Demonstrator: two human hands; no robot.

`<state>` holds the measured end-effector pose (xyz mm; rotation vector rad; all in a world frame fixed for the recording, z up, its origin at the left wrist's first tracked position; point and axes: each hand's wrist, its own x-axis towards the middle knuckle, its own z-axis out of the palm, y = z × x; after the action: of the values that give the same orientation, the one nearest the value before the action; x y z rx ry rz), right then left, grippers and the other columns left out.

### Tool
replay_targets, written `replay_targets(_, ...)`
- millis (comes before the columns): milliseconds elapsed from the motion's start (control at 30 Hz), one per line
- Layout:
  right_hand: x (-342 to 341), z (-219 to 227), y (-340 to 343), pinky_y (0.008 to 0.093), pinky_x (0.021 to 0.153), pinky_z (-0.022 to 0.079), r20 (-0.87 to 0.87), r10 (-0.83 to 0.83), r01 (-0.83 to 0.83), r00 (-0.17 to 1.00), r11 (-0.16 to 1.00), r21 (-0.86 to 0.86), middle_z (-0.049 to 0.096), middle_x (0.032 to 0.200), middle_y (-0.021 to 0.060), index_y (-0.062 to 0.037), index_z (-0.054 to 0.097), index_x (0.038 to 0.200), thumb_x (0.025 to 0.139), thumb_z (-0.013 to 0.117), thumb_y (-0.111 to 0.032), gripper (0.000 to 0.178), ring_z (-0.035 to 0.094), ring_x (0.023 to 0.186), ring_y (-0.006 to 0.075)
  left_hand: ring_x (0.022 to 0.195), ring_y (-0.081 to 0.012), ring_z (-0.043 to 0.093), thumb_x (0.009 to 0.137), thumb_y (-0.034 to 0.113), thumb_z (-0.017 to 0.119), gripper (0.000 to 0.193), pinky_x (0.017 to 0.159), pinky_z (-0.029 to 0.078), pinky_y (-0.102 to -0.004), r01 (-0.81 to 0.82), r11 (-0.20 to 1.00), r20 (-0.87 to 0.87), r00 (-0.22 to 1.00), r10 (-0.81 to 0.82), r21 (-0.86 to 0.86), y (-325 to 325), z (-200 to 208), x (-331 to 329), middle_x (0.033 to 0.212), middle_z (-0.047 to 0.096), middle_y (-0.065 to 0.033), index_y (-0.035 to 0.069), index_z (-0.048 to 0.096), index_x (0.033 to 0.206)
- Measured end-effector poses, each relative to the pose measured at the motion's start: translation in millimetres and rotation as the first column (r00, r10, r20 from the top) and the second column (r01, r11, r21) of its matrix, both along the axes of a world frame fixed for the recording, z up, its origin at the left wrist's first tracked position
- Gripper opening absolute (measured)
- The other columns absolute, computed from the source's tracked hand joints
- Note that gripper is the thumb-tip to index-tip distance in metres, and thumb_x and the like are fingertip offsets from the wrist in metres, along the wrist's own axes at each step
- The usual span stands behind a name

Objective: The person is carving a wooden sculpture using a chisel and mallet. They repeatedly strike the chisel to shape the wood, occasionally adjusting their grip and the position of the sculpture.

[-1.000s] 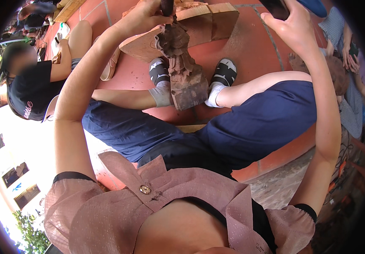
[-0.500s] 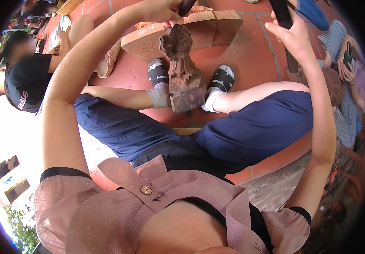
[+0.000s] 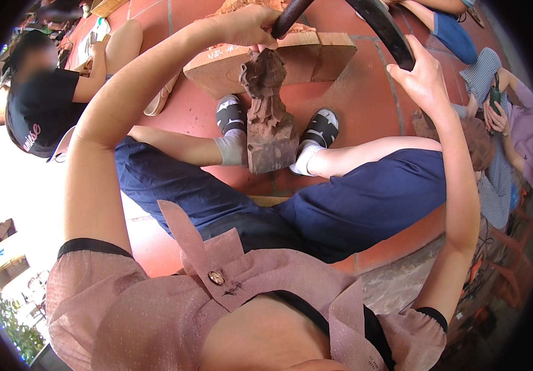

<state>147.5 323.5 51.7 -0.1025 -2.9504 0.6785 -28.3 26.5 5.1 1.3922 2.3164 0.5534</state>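
Bar (image 3: 382,31) is tilting farther left, right hand (image 3: 426,77) gripping it; left hand (image 3: 249,26), nearer, is gripping a handle (image 3: 292,17), carving's (image 3: 269,117) long axis running toward its fingers.

Red-orange square floor tiles (image 3: 365,93) with grey joints adjoin a weathered grey ground strip (image 3: 396,278) at lower right, while strong daylight overexposes the white area (image 3: 28,195) at left, above green leafy foliage (image 3: 13,328).

Red tiled floor (image 3: 372,93), green foliage (image 3: 14,329)
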Motion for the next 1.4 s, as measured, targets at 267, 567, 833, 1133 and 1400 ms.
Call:
replay_targets(267, 6, 7, -6, 0.0365, 0.084, 0.049, -0.076, -0.010, 0.012, 0.997, 0.999, 0.030, 0.066, 0.099, 0.0207, -0.0022, 0.053, 0.121, 0.075, 0.071, -0.019, 0.052, 0.066, 0.096, 0.0323, 0.076, -0.0111, 0.059, 0.082, 0.005, 0.066, 0.016, 0.069, 0.049, -0.0267, 0.002, 0.999, 0.233, 0.972, 0.006, -0.034, -15, 33, 27, 0.080, 0.060, -0.0036, 0.002, 0.058, 0.096)
replay_targets(567, 6, 15, -25, 0.0418, 0.078, 0.050, -0.182, 0.067, -0.064, 0.981, 0.998, 0.025, 0.067, 0.092, 0.0215, -0.0073, 0.052, 0.121, 0.075, 0.070, -0.015, 0.049, 0.065, 0.088, 0.0379, 0.090, -0.0263, 0.058, 0.076, 0.011, 0.073, 0.030, 0.081, 0.047, -0.0379, 0.178, 0.912, -0.453, 0.891, 0.010, 0.370, -22, 39, 34, 0.095, 0.061, -0.0103, 0.004, 0.060, 0.103)
replay_targets(833, 5, 12, -23, 0.0422, 0.074, 0.050, -0.126, 0.140, -0.122, 0.982, 0.982, 0.145, 0.066, 0.090, 0.0212, -0.0066, 0.052, 0.115, 0.074, 0.072, -0.013, 0.045, 0.065, 0.088, 0.0386, 0.093, -0.0135, 0.056, 0.086, 0.007, 0.066, 0.036, 0.080, 0.048, -0.0311, -0.391, 0.788, 0.630, 0.776, 0.005, 0.476, -7, 27, 44, 0.100, 0.060, -0.0046, 0.002, 0.054, 0.120)
replay_targets(1133, 3, 22, -21, 0.0326, 0.070, 0.049, -0.176, 0.005, -0.012, 0.984, 0.999, -0.039, 0.066, 0.082, 0.0116, -0.0030, 0.057, 0.104, 0.074, 0.073, -0.015, 0.036, 0.064, 0.072, 0.0221, 0.056, -0.0045, 0.046, 0.094, 0.030, 0.061, 0.025, 0.047, 0.034, -0.0194, -0.599, 0.646, 0.755, 0.653, 0.052, 0.474, 2, 31, 49, 0.071, 0.051, 0.0035, 0.008, 0.056, 0.106)
replay_targets(1400, 1, 23, -32, 0.0350, 0.072, 0.050, -0.162, 0.092, -0.090, 0.983, 0.996, 0.015, 0.067, 0.086, 0.0139, -0.0034, 0.056, 0.109, 0.074, 0.073, -0.014, 0.041, 0.068, 0.079, 0.0258, 0.063, -0.0054, 0.047, 0.092, 0.026, 0.064, 0.025, 0.054, 0.037, -0.0219, -0.570, 0.587, 0.728, 0.684, -0.049, 0.575, 19, 28, 49, 0.075, 0.051, 0.0044, 0.009, 0.057, 0.109)
